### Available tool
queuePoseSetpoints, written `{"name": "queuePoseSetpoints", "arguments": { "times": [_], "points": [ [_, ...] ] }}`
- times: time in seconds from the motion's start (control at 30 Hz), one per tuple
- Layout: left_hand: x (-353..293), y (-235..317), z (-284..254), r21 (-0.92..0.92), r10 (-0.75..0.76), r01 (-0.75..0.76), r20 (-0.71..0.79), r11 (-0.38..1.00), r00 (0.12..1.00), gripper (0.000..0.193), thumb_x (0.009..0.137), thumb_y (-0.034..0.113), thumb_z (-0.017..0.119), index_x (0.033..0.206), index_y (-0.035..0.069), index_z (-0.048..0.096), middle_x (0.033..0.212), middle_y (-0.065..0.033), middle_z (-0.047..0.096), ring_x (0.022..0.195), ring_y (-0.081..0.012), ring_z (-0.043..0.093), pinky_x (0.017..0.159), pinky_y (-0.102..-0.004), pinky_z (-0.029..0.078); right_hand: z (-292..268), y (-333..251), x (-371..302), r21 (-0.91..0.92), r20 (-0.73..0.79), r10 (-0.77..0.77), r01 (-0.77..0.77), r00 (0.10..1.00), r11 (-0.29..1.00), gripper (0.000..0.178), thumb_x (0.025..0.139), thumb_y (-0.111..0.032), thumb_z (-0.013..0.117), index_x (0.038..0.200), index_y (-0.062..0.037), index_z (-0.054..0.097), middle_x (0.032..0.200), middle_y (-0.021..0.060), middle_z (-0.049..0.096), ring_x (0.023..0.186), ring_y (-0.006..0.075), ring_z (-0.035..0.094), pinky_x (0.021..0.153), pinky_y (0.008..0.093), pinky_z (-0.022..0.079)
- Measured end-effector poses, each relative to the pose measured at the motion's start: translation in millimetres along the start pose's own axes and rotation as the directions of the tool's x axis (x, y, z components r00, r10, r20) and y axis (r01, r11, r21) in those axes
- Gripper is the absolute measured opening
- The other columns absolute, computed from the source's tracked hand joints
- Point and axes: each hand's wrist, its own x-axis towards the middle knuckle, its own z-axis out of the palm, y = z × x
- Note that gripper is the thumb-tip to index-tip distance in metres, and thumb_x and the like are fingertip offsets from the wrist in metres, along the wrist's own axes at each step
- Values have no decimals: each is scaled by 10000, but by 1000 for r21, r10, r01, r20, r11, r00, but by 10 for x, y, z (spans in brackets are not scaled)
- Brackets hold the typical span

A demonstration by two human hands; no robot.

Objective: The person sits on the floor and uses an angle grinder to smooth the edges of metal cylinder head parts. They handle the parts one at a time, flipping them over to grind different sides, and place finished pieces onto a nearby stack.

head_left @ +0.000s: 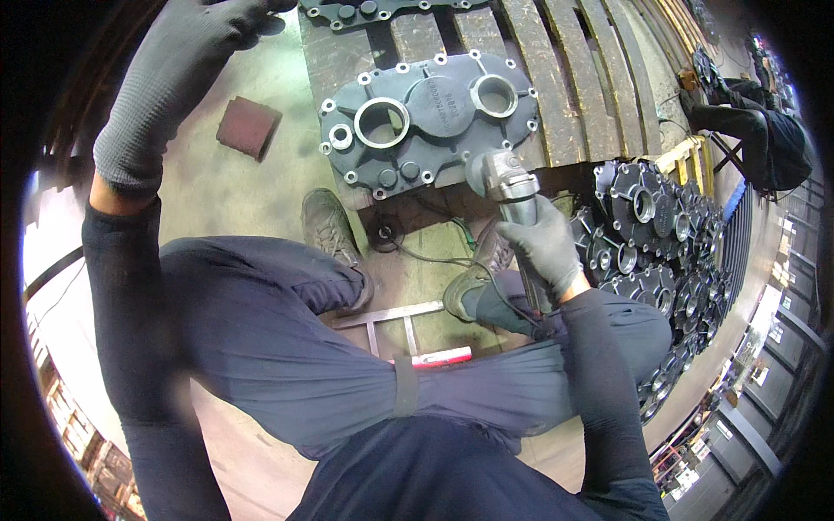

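My right hand (543,243), in a grey glove, is wrapped round the body of an angle grinder (511,184). The grinder's disc end is beside the lower right edge of a dark metal housing cover (441,108); I cannot tell whether they touch. This cover lies flat on a wooden pallet (569,78) and has two large bright-rimmed holes and bolt bosses round its edge. My left hand (195,52), also gloved, is raised at the upper left, off the cover. Its fingers reach toward the top edge, partly cut off, with nothing visible in them.
Another cover (382,10) lies at the pallet's far end. Many similar covers (651,217) are stacked at my right. A reddish-brown square piece (248,128) lies on the floor. A cord (434,258) runs by my shoes, near a metal bar frame (391,314). Someone in dark clothes (756,130) is far right.
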Motion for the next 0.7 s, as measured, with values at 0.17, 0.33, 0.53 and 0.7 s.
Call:
{"name": "queuePoseSetpoints", "arguments": {
  "times": [0.17,0.33,0.53,0.7],
  "points": [
    [-64,45,-124,79,16,-14,-15,997,1000,396,1065,119,679,1393,-103,674,1122,-105,790,958,-143,726,863,-272,581,63,-181,-46,-95,33,9,-6,999,995,614,831,-378,904,1265,18,726,1139,254,801,1078,394,788,955,466,595],
    [-103,78,-96,125,25,-22,-26,992,999,404,1065,128,675,1394,-106,674,1100,-99,792,940,-133,718,857,-265,577,80,-269,-62,-145,45,16,-9,999,989,611,831,-370,895,1272,18,725,1158,257,800,1101,399,785,958,472,593],
    [-36,-2,-154,74,3,-5,28,997,1000,412,1052,123,679,1387,-116,675,1079,-97,793,896,-121,706,829,-259,576,102,-334,26,-174,31,-15,20,999,985,610,827,-357,888,1285,13,725,1184,262,795,1126,400,779,982,475,588],
    [-35,-13,-215,68,23,-26,37,997,999,399,1043,109,685,1369,-121,679,1062,-94,792,871,-109,697,803,-251,572,74,-375,-46,-179,52,-10,19,999,984,613,825,-348,886,1289,18,721,1183,263,793,1134,400,777,986,475,587]
  ]
}}
